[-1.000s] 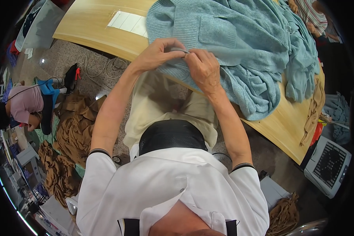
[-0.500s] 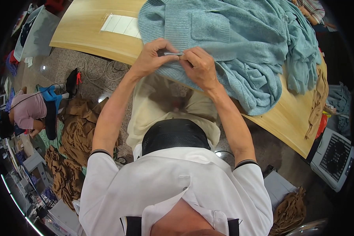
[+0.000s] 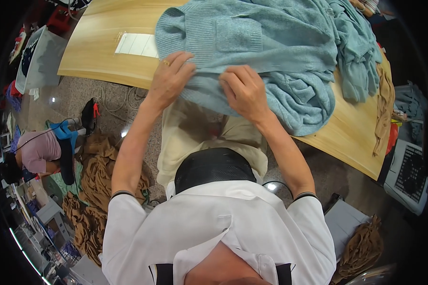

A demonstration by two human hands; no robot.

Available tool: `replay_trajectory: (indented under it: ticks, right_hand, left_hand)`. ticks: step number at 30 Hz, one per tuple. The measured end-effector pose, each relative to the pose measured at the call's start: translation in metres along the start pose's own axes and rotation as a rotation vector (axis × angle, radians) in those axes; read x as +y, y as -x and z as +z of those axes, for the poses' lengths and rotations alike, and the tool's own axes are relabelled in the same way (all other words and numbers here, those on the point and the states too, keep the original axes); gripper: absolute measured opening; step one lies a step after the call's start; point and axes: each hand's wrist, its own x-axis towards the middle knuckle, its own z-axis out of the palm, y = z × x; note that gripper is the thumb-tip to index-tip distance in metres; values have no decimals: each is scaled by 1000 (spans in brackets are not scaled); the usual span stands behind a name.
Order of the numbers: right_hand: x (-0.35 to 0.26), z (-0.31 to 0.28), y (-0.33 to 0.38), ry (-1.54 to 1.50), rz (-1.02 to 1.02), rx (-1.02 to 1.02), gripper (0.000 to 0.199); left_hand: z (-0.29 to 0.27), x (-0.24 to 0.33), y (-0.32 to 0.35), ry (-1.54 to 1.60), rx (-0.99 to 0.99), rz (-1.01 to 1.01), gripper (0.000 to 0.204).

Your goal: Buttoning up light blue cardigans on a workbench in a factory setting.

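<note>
A light blue knit cardigan with a ribbed hem and a patch pocket lies spread over the table, bunched at its right. My left hand, with a ring on one finger, is closed on the cardigan's edge by the ribbed hem. A short way to the right, my right hand pinches the same edge between bent fingers. Its fingertips are partly hidden. Between both hands the edge runs nearly straight, and part of the cloth hangs over the table's near side.
The wooden table carries a white strip on the left and brown cloth on the right. A grey machine with a dark panel stands beyond its right end. Brown garments lie heaped on the left, near another person.
My hands, close together on a thin pinched fold of cloth before, have moved apart, the left one leftward and the right one slightly rightward. The cloth between them now lies flatter.
</note>
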Motion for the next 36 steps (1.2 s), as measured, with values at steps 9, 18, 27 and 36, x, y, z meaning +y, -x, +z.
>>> replay_trajectory:
  ticks: [9,18,27,36]
  right_hand:
    - [10,-40,43,232,157,-218,18]
    - [7,-29,23,93,405,-311,29]
    - [4,-8,24,231,311,-189,15]
    - [5,-11,29,145,198,-10,18]
  left_hand:
    - [-12,38,-17,3,-86,-3,27]
    - [52,70,-53,65,-161,-161,33]
    - [63,63,-49,211,-55,-319,10]
    - [46,52,-45,945,-81,-762,17]
